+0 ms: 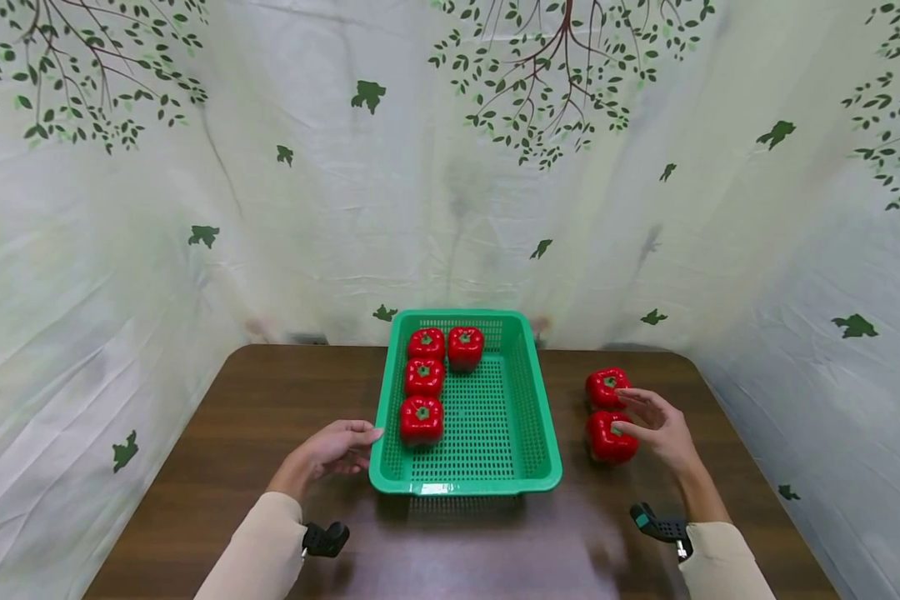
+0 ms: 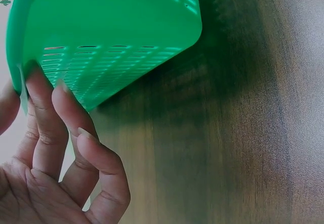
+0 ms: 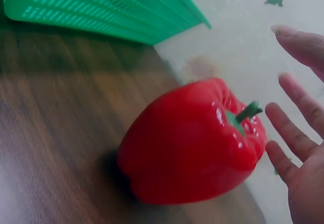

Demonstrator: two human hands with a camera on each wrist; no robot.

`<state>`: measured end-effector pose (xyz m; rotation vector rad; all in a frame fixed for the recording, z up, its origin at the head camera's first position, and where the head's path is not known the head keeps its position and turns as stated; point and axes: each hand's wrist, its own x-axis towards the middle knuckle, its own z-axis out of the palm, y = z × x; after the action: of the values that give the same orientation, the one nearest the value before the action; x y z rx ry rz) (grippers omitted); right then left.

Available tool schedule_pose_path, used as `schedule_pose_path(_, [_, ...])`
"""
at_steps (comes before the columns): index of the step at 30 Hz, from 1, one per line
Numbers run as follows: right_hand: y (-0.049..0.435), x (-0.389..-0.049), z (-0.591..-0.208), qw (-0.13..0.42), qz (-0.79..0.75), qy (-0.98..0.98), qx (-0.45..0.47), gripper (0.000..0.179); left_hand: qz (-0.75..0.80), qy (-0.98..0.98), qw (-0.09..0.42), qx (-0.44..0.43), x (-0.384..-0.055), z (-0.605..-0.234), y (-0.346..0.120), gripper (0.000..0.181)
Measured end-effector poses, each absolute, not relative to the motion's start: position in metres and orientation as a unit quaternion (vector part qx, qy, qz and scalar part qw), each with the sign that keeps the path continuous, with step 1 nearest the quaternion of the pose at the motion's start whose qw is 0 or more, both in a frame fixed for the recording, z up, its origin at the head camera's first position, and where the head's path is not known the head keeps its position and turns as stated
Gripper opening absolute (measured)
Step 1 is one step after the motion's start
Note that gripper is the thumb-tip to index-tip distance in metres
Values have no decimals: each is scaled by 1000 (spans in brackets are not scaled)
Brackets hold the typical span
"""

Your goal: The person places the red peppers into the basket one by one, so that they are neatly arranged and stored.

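A green perforated plastic basket (image 1: 504, 400) stands on the table, with several red bell peppers (image 1: 423, 377) in its left column and back. My left hand (image 1: 339, 446) pinches the basket's left rim between thumb and fingers; in the left wrist view its fingers (image 2: 48, 128) lie against the outer wall. To the right of the basket, two more red bell peppers stand one behind the other, the near one (image 1: 612, 437) and the far one (image 1: 606, 387). Over these two hovers my right hand (image 1: 663, 429), fingers spread and loosely bent, beside the green stem (image 3: 249, 112) in the right wrist view.
The brown wooden table (image 1: 285, 392) has its back edge against a pale curtain (image 1: 307, 225) printed with leaves and branches. The far end of the basket reaches this back edge. Black wrist cameras (image 1: 326, 539) sit on both forearms.
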<state>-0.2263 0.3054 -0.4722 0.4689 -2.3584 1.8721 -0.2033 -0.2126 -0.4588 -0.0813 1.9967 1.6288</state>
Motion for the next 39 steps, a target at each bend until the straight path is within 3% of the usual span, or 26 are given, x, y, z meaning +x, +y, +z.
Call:
schedule_pose_path(18, [313, -223, -500, 18, 583, -805, 110, 56, 609, 743, 274, -33, -204, -456, -211, 30])
schedule_pose_path(26, [315, -220, -507, -31, 560, -826, 55, 66, 614, 740, 274, -31, -203, -457, -211, 30])
schedule_pose_path(39, [308, -215, -523, -32, 560, -827, 43, 72, 613, 739, 275, -36, -202, -461, -214, 29])
